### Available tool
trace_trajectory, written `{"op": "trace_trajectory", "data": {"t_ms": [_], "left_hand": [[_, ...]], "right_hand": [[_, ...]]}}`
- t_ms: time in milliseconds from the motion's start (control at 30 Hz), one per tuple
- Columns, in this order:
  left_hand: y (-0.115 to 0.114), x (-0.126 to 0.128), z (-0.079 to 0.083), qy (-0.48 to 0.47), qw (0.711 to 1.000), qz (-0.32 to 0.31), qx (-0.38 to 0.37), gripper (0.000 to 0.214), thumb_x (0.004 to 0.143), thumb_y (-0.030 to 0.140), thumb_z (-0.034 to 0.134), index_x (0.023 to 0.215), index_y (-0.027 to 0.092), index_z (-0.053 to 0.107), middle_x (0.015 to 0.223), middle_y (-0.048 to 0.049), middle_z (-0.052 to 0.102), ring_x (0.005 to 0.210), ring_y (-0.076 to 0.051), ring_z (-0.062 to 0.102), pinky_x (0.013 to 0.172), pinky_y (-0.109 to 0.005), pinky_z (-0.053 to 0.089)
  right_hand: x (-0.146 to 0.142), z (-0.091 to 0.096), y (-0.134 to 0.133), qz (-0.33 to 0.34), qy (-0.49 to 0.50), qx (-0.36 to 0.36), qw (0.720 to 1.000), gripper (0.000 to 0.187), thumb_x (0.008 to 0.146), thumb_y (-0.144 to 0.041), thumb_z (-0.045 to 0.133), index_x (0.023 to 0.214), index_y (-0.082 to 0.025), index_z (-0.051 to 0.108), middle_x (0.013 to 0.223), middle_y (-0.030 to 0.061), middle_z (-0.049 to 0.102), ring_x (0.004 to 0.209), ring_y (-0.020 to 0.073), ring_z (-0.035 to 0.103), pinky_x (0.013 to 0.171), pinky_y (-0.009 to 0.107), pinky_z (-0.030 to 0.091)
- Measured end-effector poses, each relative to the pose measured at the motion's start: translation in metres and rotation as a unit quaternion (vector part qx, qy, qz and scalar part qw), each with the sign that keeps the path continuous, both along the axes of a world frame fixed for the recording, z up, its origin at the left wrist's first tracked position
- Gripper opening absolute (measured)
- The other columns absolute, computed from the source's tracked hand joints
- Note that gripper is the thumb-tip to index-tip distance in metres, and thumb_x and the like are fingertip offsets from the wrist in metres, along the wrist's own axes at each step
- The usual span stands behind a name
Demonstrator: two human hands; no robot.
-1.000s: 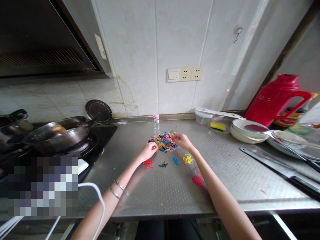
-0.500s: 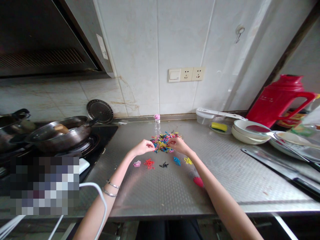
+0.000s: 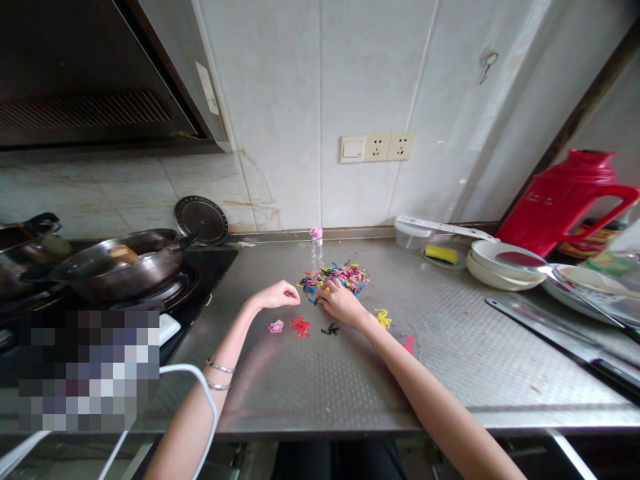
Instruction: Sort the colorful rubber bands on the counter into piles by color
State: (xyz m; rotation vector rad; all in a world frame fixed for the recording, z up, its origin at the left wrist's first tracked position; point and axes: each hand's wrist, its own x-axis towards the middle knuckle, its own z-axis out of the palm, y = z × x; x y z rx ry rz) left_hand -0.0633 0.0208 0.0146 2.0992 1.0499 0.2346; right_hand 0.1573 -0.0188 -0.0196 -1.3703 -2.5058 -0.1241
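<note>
A mixed pile of small coloured rubber bands [image 3: 340, 277] lies on the steel counter [image 3: 350, 380]. My right hand [image 3: 340, 303] rests at the pile's near edge, fingers curled into the bands. My left hand [image 3: 280, 295] hovers left of the pile with fingertips pinched together; what they hold is too small to make out. Nearer to me lie small sorted heaps: pink [image 3: 275, 326], red [image 3: 301, 327], black [image 3: 329, 329] and yellow [image 3: 383, 317]. A deeper pink heap [image 3: 409, 344] shows beside my right forearm.
A tiny bottle with a pink cap [image 3: 316, 243] stands behind the pile. A wok [image 3: 115, 267] sits on the stove at left. At right are stacked plates [image 3: 500, 263], a sponge [image 3: 439, 254], a red thermos [image 3: 560, 200] and a knife [image 3: 565, 340]. A white cable [image 3: 200, 400] hangs at front left.
My right hand has drawn back from the pile's top to its near edge, now covering the blue heap. My left hand has shifted slightly left and a pink heap has appeared.
</note>
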Motion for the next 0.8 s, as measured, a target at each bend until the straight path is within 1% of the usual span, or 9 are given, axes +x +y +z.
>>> {"op": "trace_trajectory", "data": {"t_ms": [167, 367, 500, 667, 800], "left_hand": [[0.001, -0.001, 0.001, -0.019, 0.999, 0.03, 0.006, 0.025, 0.068, 0.031, 0.053, 0.075, 0.01, 0.066, 0.062, -0.0016, 0.059, 0.056, -0.011, 0.047, 0.052, -0.02, 0.033], [0.001, 0.0, 0.001, -0.04, 0.998, 0.049, 0.006, 0.026, 0.068, 0.033, 0.054, 0.074, 0.01, 0.066, 0.06, -0.0011, 0.058, 0.055, -0.01, 0.047, 0.052, -0.02, 0.033], [0.002, 0.001, 0.0, -0.05, 0.997, 0.058, 0.014, 0.025, 0.068, 0.033, 0.054, 0.072, 0.011, 0.066, 0.059, -0.0009, 0.058, 0.055, -0.01, 0.047, 0.053, -0.02, 0.034], [0.006, 0.0, -0.006, -0.064, 0.995, 0.076, 0.026, 0.024, 0.069, 0.032, 0.054, 0.071, 0.011, 0.065, 0.061, -0.0019, 0.059, 0.057, -0.011, 0.049, 0.054, -0.02, 0.037], [0.011, -0.001, -0.015, -0.082, 0.991, 0.098, 0.048, 0.024, 0.068, 0.032, 0.054, 0.071, 0.01, 0.064, 0.064, -0.0036, 0.062, 0.059, -0.012, 0.052, 0.058, -0.022, 0.039]], "right_hand": [[-0.004, 0.0, 0.002, -0.014, -0.019, 0.011, 1.0, 0.027, 0.083, -0.017, 0.039, 0.101, -0.019, 0.06, 0.104, 0.0107, 0.05, 0.1, 0.022, 0.039, 0.079, 0.029, 0.04], [-0.006, 0.0, 0.004, -0.033, 0.001, -0.003, 0.999, 0.022, 0.083, -0.019, 0.041, 0.093, -0.019, 0.06, 0.097, 0.0095, 0.053, 0.097, 0.0202, 0.041, 0.074, 0.025, 0.041], [-0.002, -0.004, 0.007, -0.017, 0.044, 0.001, 0.999, 0.019, 0.083, -0.019, 0.043, 0.089, -0.02, 0.061, 0.093, 0.007, 0.054, 0.094, 0.0178, 0.044, 0.075, 0.024, 0.04], [0.003, -0.009, 0.014, 0.012, 0.144, 0.004, 0.99, 0.016, 0.081, -0.019, 0.046, 0.082, -0.019, 0.062, 0.091, 0.0063, 0.055, 0.088, 0.0148, 0.047, 0.075, 0.023, 0.04], [0.013, -0.004, 0.02, 0.054, 0.186, 0.004, 0.981, 0.014, 0.078, -0.015, 0.048, 0.076, -0.017, 0.061, 0.084, 0.0051, 0.059, 0.086, 0.0142, 0.051, 0.079, 0.025, 0.039]]}}
